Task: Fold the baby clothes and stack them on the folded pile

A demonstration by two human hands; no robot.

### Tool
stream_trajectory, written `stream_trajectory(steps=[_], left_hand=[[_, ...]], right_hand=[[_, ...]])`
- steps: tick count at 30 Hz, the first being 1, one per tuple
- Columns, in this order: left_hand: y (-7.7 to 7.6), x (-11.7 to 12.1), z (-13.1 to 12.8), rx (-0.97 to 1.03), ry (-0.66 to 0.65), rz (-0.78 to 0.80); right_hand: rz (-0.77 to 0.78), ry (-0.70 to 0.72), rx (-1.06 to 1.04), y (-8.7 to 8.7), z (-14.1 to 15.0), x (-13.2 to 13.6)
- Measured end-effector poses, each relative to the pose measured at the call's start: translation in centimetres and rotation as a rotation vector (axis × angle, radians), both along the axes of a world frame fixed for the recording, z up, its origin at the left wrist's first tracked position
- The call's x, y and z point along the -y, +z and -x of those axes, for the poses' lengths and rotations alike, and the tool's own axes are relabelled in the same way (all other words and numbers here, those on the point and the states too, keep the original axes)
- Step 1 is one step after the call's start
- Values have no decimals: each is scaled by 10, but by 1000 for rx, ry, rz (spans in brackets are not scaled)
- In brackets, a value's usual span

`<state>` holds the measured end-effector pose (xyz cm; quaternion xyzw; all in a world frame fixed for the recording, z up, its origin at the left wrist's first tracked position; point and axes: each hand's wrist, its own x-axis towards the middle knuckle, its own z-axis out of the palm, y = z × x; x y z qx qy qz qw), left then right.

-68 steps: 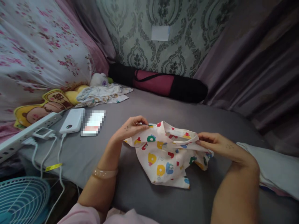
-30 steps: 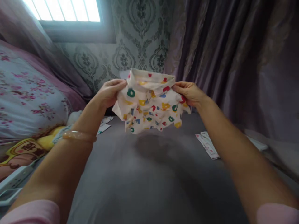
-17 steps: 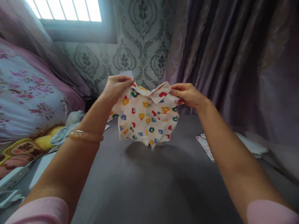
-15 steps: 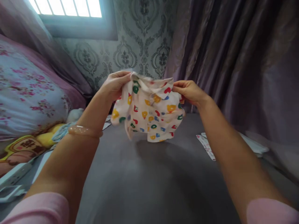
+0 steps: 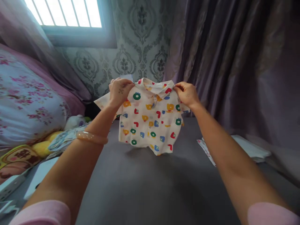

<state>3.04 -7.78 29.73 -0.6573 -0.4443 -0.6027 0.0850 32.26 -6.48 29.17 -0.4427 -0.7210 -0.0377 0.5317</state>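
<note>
Hold the shirt (image 5: 151, 117) up by both shoulders (image 5: 136, 88), in mid-air over the bed (image 5: 131, 187), front toward the camera. With the left hand (image 5: 120, 90), clamp the grip on one shoulder, just beside the collar (image 5: 167, 89); with the right hand (image 5: 187, 93), clamp the grip likewise on the other. Best to match the two pinches, level with each other and equally far from the neck, to share the weight and hang the front square. Pull outward gently, only enough to smooth the chest; probably thin, limp cloth, easy to skew with a hard tug. Pinch shoulder cloth alone and spare the collar, open at the neck and folded down toward the right hand. Judge evenness by the hem (image 5: 164, 152), lower on the right and close over the bed, with a soft shadow (image 5: 137, 152) beneath; perhaps a sign of unequal pinches. To correct, raise the right hand slightly, or shift one pinch along the seam. Check both sleeves (image 5: 101, 101) as well: one stuck out beyond the left wrist, the other partly hidden behind the right hand and hard to read. Mind the bangle (image 5: 92, 137) near the loose sleeve, to avoid a catch. Give ample room to the white cloth (image 5: 253, 148) off to the right and to the power strip (image 5: 11, 187) at the left.
</note>
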Motion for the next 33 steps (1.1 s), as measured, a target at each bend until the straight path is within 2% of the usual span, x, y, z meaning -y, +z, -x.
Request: stream_trajectory(steps=[2, 3, 7, 9, 11, 14, 18, 23, 27, 33], left_hand=[[1, 6, -2, 36, -85, 13], [2, 10, -1, 59, -140, 20], [5, 18, 8, 153, -419, 167], [3, 13, 11, 156, -451, 253], [-1, 3, 10, 92, -364, 253], [-6, -11, 3, -42, -153, 102], [-8, -8, -1, -155, 93, -91], [-10, 18, -2, -207, 149, -177], [-9, 44, -2, -196, 191, -202], [2, 92, 21, -346, 349, -323]], right_hand=[[11, -8, -7, 1, 0, 10], [44, 32, -26, 2, -2, 16], [233, 306, -110, 11, -12, 29], [240, 269, -56, 15, -16, 25], [160, 127, 48, 16, -15, 16], [-1, -73, 175, 14, -11, 9], [-153, -229, 281, 6, -8, 19], [-240, -337, 341, -1, -10, 36], [-265, -353, 316, 1, -13, 50], [-298, -312, 397, 15, -21, 105]])
